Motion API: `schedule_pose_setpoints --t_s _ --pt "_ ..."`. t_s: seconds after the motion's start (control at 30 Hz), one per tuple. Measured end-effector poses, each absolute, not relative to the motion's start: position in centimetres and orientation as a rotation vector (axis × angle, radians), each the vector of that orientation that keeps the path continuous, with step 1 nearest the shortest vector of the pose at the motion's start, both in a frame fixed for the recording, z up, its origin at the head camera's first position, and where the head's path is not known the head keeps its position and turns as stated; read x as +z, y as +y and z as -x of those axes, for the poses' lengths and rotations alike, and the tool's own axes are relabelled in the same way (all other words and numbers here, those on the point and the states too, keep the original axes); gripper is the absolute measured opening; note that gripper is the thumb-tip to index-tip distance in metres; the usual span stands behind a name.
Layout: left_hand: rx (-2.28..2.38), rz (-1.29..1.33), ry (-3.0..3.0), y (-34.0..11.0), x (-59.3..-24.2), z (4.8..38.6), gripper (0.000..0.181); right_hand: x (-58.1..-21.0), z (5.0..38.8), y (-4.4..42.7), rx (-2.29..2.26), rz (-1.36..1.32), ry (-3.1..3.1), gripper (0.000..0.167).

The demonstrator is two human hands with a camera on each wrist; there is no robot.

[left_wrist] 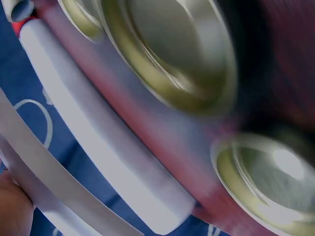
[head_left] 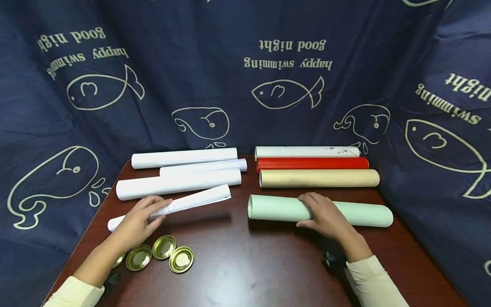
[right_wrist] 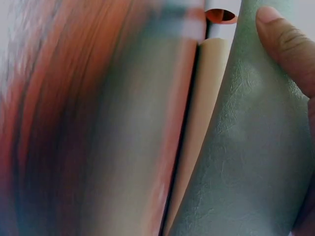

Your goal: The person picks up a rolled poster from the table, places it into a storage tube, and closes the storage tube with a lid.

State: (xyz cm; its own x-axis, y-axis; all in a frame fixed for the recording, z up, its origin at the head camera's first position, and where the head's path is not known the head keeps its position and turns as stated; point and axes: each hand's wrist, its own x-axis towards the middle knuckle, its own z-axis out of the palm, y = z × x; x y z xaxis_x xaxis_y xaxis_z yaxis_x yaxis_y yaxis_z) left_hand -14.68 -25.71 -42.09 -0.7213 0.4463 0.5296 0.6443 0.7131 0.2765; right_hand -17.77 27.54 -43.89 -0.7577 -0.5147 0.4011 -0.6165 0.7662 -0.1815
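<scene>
My left hand (head_left: 139, 218) holds a thin roll of white paper (head_left: 203, 199) between fingers and thumb. The roll slants, its right end higher and a loose paper edge showing there; a shadow lies on the table below it. In the left wrist view, a finger (left_wrist: 15, 209) presses against this curved white paper (left_wrist: 59, 196). On the right, my right hand (head_left: 324, 213) grips a pale green roll (head_left: 274, 207) from above, around its middle. Its left end shows a hollow opening. The right wrist view has the thumb (right_wrist: 285, 44) lying along the green surface (right_wrist: 246, 162).
Several white paper rolls (head_left: 184, 157) lie at the back left. At the back right are a flower-patterned white roll (head_left: 303, 151), a red roll (head_left: 310, 163) and a gold roll (head_left: 318, 178). Several shallow gold-coloured dishes (head_left: 181, 259) sit near my left forearm. A blue curtain (head_left: 215, 64) surrounds the table (head_left: 238, 273).
</scene>
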Motion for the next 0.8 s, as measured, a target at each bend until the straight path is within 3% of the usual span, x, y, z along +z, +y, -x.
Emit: schedule_pose_setpoints --t_s 0.33,0.8 --pt "-0.553 1.010 -2.417 -23.3 -42.0 13.0 0.053 -43.7 16.3 27.2 0.437 -0.899 -2.544 0.075" --pt "-0.457 1.053 -2.396 -19.3 -41.2 12.9 0.052 -44.3 15.6 25.9 0.375 -0.977 -2.458 0.078"
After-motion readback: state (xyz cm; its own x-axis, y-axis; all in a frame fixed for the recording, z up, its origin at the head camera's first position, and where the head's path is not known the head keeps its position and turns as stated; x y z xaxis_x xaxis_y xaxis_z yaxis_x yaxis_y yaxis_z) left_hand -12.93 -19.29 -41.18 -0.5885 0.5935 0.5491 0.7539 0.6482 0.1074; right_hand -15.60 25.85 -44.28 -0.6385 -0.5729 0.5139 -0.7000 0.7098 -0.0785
